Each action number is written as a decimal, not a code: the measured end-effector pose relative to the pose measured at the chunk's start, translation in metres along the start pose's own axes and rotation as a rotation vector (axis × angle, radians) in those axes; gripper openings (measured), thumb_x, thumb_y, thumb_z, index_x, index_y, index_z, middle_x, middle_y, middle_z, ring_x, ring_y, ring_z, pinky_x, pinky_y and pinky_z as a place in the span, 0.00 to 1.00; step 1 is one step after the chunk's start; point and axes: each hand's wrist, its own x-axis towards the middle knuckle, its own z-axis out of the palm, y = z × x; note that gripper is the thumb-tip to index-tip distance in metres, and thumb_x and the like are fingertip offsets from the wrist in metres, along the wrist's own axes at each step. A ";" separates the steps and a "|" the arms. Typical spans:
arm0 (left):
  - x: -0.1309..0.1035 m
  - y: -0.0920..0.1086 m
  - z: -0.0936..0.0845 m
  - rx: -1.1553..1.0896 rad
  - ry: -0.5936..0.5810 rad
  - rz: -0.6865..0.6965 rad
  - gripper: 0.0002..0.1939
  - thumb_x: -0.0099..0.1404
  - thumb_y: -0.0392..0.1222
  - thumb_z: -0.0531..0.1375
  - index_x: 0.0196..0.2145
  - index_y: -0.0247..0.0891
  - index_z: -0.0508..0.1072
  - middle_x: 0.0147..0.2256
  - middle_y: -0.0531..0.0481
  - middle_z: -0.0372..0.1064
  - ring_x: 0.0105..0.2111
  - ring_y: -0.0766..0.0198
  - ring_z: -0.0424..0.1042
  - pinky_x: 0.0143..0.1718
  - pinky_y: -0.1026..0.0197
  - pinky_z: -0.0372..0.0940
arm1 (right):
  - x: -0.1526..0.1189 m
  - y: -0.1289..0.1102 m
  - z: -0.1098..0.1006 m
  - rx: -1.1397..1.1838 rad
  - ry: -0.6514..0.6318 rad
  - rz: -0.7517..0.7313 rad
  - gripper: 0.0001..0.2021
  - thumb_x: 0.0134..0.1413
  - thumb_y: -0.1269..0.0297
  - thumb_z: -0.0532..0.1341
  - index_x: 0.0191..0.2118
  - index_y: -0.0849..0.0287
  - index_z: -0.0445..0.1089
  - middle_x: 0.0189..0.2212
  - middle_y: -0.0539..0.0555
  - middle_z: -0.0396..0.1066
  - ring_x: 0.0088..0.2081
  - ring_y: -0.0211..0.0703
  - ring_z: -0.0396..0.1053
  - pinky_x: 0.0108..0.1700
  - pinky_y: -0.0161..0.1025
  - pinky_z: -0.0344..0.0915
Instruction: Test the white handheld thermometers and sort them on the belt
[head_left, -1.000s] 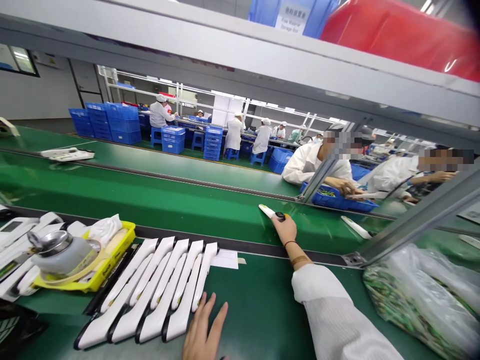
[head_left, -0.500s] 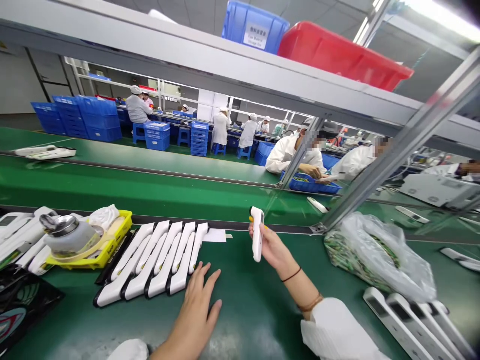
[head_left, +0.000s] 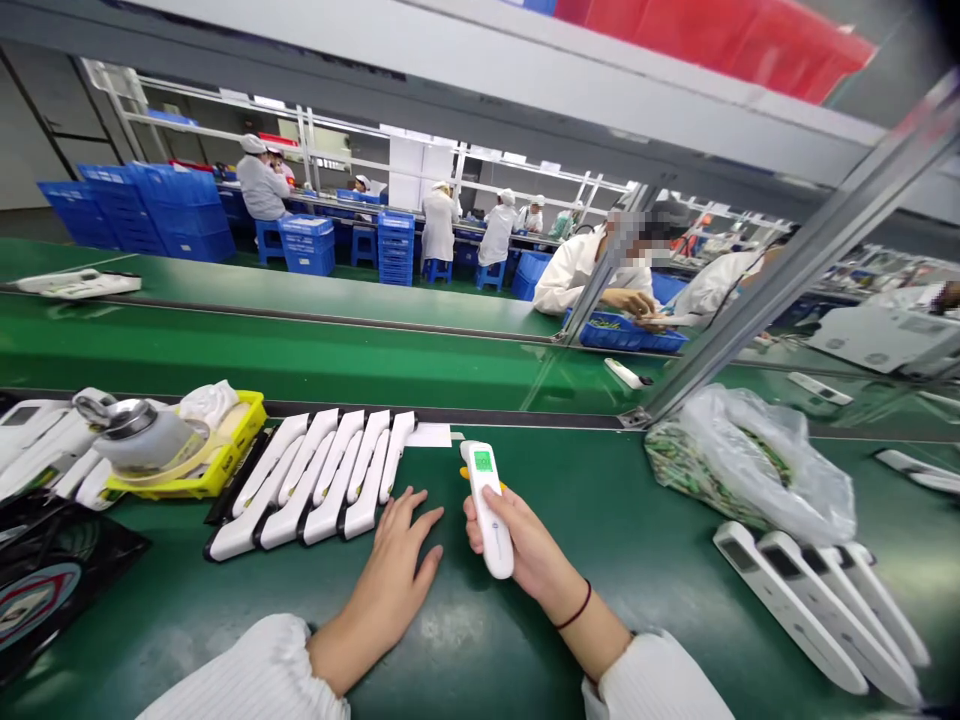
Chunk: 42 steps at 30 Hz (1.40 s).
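Observation:
A white infrared thermometer (head_left: 493,530) is in my right hand (head_left: 529,545), its small screen lit green and facing me. My thumb lies on its front, and the fingers wrap behind it. My left hand (head_left: 394,565) rests flat on the green table with its fingers spread, holding nothing. Just beyond its fingertips is a row of several white thermometers (head_left: 326,490), laid slanted side by side. More white thermometers (head_left: 795,605) lie at the right, apart from my hands.
At the left stands a yellow tray (head_left: 240,440) with a metal-topped bottle (head_left: 146,440). A clear plastic bag (head_left: 757,460) of green parts lies right, near a metal post (head_left: 750,310). Behind runs a green conveyor (head_left: 360,365). Across it, a person's hands (head_left: 634,303) work over a blue bin (head_left: 626,330).
My right hand has drawn the thermometer nearer and turned it; its screen now faces me, lit green. The left hand stays on the table. The view has tipped downward.

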 end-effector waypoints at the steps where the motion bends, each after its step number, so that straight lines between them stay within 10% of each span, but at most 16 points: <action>1: 0.000 0.000 -0.001 -0.008 -0.001 -0.002 0.18 0.65 0.36 0.51 0.52 0.40 0.68 0.59 0.40 0.57 0.63 0.47 0.49 0.60 0.36 0.49 | 0.000 0.000 -0.002 0.021 0.018 0.022 0.17 0.49 0.53 0.65 0.34 0.59 0.61 0.23 0.47 0.67 0.17 0.31 0.63 0.18 0.30 0.60; 23: 0.000 0.025 -0.022 -0.872 -0.043 -0.104 0.33 0.68 0.45 0.55 0.65 0.47 0.43 0.60 0.44 0.56 0.58 0.55 0.59 0.57 0.55 0.58 | -0.031 0.030 0.018 -0.084 -0.375 0.141 0.13 0.55 0.56 0.60 0.35 0.59 0.59 0.22 0.47 0.68 0.17 0.34 0.67 0.16 0.29 0.63; 42: -0.002 0.024 -0.023 -0.910 -0.073 -0.057 0.33 0.68 0.44 0.56 0.65 0.48 0.43 0.54 0.44 0.65 0.53 0.56 0.65 0.52 0.57 0.61 | -0.035 0.028 0.018 -0.209 -0.335 0.109 0.16 0.56 0.51 0.57 0.38 0.58 0.55 0.23 0.45 0.66 0.17 0.31 0.64 0.16 0.28 0.62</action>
